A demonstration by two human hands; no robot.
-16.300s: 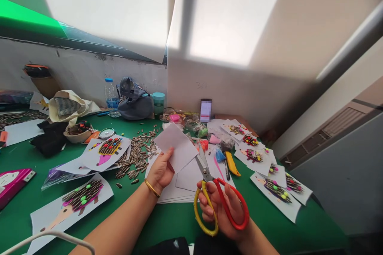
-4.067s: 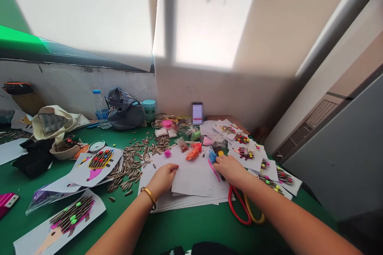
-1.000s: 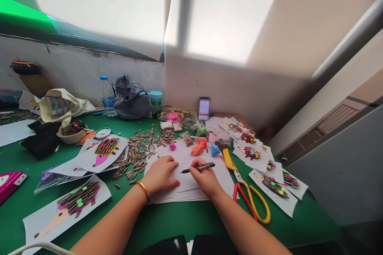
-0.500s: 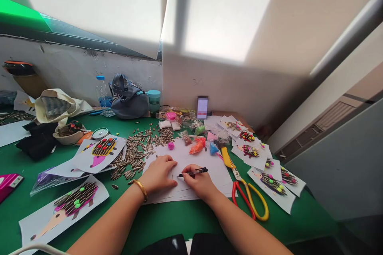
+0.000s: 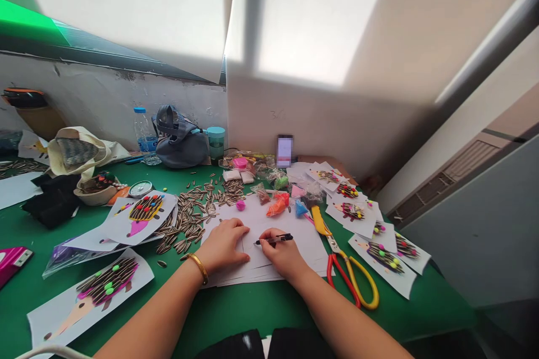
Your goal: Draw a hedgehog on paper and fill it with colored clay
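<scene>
A wall and a fabric blind are seen beyond a long table covered by a green mat [image 5: 261, 314], on which craft materials are spread. Along the wall stand a water bottle [image 5: 145, 137], a grey bag [image 5: 181, 143] and a phone [image 5: 284, 150], its screen blurred. Finished hedgehog collages on white sheets are laid out to both sides, among them one at the left [image 5: 147, 210] and one at the lower left [image 5: 105, 286], with spines of striped sunflower seeds and bright dots. A loose scatter of sunflower seeds [image 5: 189, 213] is found left of centre. The work item, a stack of white paper [image 5: 295, 255], is located at the centre of the mat, directly before the wearer, with a smaller sheet on top. Red-and-yellow-handled scissors [image 5: 343, 276] are lying closed, just right of the stack and out of reach of neither hand. The left hand [image 5: 223, 247] is pressed flat on the top sheet, its fingers close together and slightly curved, holding the paper in place. The right hand [image 5: 283, 258] is pinching a black pen [image 5: 275, 239] between thumb and fingers, its tip placed at the top sheet; contact cannot be confirmed. A gold bangle [image 5: 197, 268] is worn on the left wrist.
</scene>
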